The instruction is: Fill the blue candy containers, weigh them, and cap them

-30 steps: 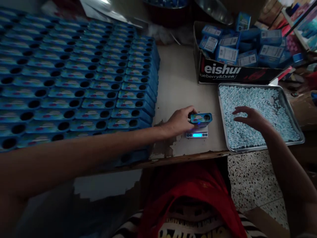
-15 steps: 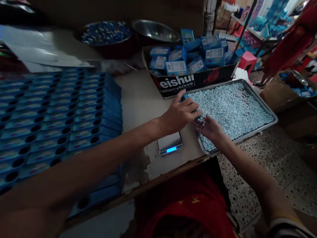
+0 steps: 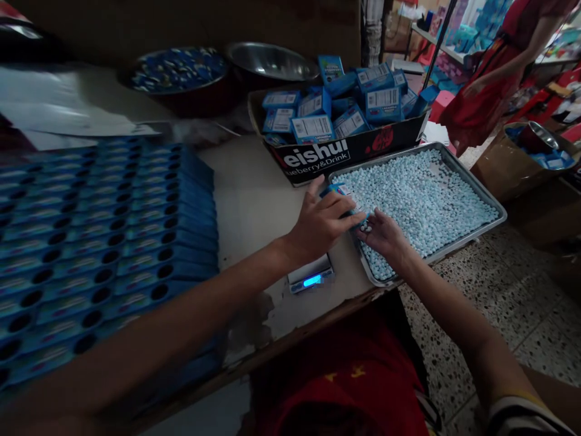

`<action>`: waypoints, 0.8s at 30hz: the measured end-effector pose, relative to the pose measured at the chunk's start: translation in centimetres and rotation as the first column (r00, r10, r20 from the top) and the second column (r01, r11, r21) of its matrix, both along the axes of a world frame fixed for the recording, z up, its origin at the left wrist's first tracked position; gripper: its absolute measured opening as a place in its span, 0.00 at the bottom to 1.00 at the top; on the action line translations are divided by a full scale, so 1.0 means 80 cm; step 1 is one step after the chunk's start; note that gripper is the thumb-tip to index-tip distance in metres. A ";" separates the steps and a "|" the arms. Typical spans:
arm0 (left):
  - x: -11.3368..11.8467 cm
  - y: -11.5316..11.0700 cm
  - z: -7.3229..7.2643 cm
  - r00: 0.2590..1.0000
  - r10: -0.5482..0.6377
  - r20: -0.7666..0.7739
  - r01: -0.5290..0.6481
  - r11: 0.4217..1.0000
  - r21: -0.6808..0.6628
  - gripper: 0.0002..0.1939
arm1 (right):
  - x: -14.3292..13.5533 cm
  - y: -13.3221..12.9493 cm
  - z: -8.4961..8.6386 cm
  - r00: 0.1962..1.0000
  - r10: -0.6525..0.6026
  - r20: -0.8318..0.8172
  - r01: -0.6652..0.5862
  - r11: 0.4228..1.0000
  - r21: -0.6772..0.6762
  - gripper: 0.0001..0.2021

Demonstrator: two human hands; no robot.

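Blue box [image 3: 338, 190], frame centre, tilted: gripped by left hand [image 3: 318, 221], fingers curled; pale pellets [image 3: 365, 227] cupped by right hand [image 3: 385, 237], palm up, fingers part-open; pellets could be spilled onto table [image 3: 254, 200] if palm is tipped

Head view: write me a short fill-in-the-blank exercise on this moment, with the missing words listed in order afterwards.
1. The left hand has in its grip a box coloured mainly ____.
2. The right hand is turned palm ____.
3. The metal tray lies to the ____ of the scale.
4. The smaller print on the black carton ends in "&____".
Missing words: blue; up; right; Drink.
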State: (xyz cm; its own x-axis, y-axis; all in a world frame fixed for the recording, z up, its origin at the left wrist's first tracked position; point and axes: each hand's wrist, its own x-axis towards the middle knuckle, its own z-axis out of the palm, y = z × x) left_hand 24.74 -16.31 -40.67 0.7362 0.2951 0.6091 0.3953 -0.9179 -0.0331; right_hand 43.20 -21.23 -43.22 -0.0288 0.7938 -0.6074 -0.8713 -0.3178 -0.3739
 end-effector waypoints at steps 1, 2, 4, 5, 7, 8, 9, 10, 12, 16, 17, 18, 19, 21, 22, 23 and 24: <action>-0.002 -0.001 0.000 1.000 -0.003 0.007 0.003 1.000 -0.005 0.21 | -0.003 0.001 0.001 1.000 -0.003 0.007 0.003 1.000 -0.006 0.17; -0.004 -0.002 0.000 1.000 -0.003 0.017 0.003 1.000 -0.016 0.21 | -0.005 0.002 0.001 1.000 -0.007 0.011 0.007 1.000 -0.006 0.17; -0.004 -0.003 -0.003 0.999 0.014 0.046 -0.011 0.998 -0.055 0.20 | -0.008 0.005 0.001 1.000 -0.010 0.005 0.010 1.000 0.012 0.16; -0.004 -0.002 -0.005 0.998 0.029 0.060 -0.024 0.996 -0.082 0.20 | -0.009 0.007 0.000 1.000 -0.003 0.000 0.003 1.000 0.023 0.16; -0.003 0.000 -0.010 0.995 0.065 0.078 -0.053 0.989 -0.138 0.20 | -0.009 0.010 -0.004 1.000 0.014 -0.001 -0.014 0.999 0.034 0.16; -0.002 0.001 -0.012 0.993 0.083 0.084 -0.068 0.984 -0.166 0.20 | -0.008 0.012 -0.007 1.000 0.016 0.003 -0.016 0.999 0.034 0.16; -0.002 0.003 -0.013 0.990 0.105 0.090 -0.086 0.977 -0.194 0.19 | -0.008 0.013 -0.010 1.000 0.018 0.004 -0.019 0.999 0.035 0.15; -0.002 0.004 -0.013 0.986 0.133 0.096 -0.109 0.968 -0.225 0.18 | -0.008 0.015 -0.013 1.000 0.022 0.001 -0.022 0.999 0.038 0.14; -0.006 0.009 -0.010 0.973 0.198 0.118 -0.153 0.938 -0.310 0.14 | -0.007 0.017 -0.016 0.999 0.036 -0.013 -0.036 0.998 0.044 0.13; -0.030 0.016 0.003 0.919 0.326 0.223 -0.126 0.777 -0.616 0.14 | 0.001 0.016 -0.010 0.993 0.117 0.020 -0.118 0.991 0.057 0.13; -0.041 0.015 0.005 0.897 0.368 0.244 -0.098 0.704 -0.703 0.17 | 0.006 0.015 -0.007 0.989 0.137 0.053 -0.140 0.988 0.060 0.12; -0.052 0.012 0.005 0.876 0.412 0.252 -0.069 0.622 -0.780 0.20 | 0.013 0.013 -0.003 0.982 0.156 0.104 -0.163 0.985 0.063 0.10; -0.065 0.008 0.004 0.856 0.454 0.246 -0.042 0.537 -0.843 0.21 | 0.021 0.012 0.000 0.969 0.174 0.177 -0.188 0.980 0.066 0.08; -0.090 -0.006 -0.003 0.831 0.515 0.210 -0.010 0.391 -0.920 0.22 | 0.041 0.008 0.007 0.895 0.185 0.406 -0.241 0.966 0.092 0.04; -0.102 -0.015 -0.008 0.822 0.536 0.193 -0.003 0.343 -0.939 0.23 | 0.053 0.005 0.010 0.809 0.167 0.563 -0.279 0.953 0.118 0.05; -0.113 -0.024 -0.013 0.815 0.551 0.180 0.001 0.308 -0.951 0.23 | 0.064 0.003 0.012 0.678 0.122 0.725 -0.320 0.937 0.142 0.07; -0.123 -0.033 -0.017 0.810 0.562 0.165 -0.001 0.282 -0.959 0.24 | 0.074 0.000 0.014 0.509 0.054 0.859 -0.362 0.919 0.157 0.09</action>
State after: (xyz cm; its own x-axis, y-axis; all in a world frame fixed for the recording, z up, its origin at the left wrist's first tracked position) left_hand 14.92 -18.97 -42.05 0.2392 0.9707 -0.0220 0.3403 -0.0627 0.9382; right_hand 49.16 -21.21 -42.08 0.1718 0.9653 -0.1965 -0.0365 -0.1931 -0.9805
